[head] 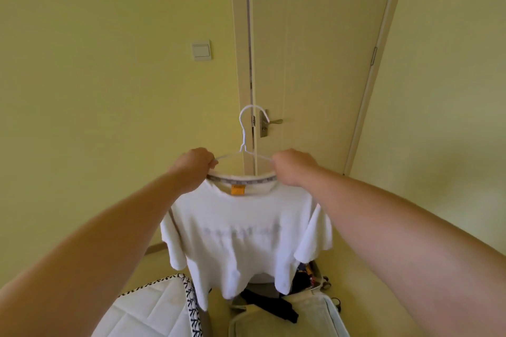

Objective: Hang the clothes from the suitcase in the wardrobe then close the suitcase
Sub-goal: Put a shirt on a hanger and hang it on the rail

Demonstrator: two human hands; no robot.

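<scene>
Our left hand [195,163] and our right hand [291,165] both have a tight grip. The fingers of each hand curl round the thin white hanger [243,142], one hand on each sloping side. They seem to pinch the collar there too, but we cannot tell for sure. The hook pokes up between the two hands and touches nothing.

The white T-shirt [246,232] hangs on the hanger, up in the air in front of us. Its orange label [237,189] shows at the neck.

We think the shirt is soft, floppy and light. The hanger looks like thin wire, so it may bend a little. The shirt could slide off a sloping side if we tip it. The best place to hold it for hanging looks like the twisted neck just under the hook, with the hanger kept level.

Under the shirt sits a pale bag [287,317] with dark clothes [271,305] on it, and a white quilted thing [153,309] lies to its left. Behind the shirt is a shut door [315,63] with a metal handle [269,121], and a light switch [201,50] is on the wall. We cannot see the wardrobe.
</scene>
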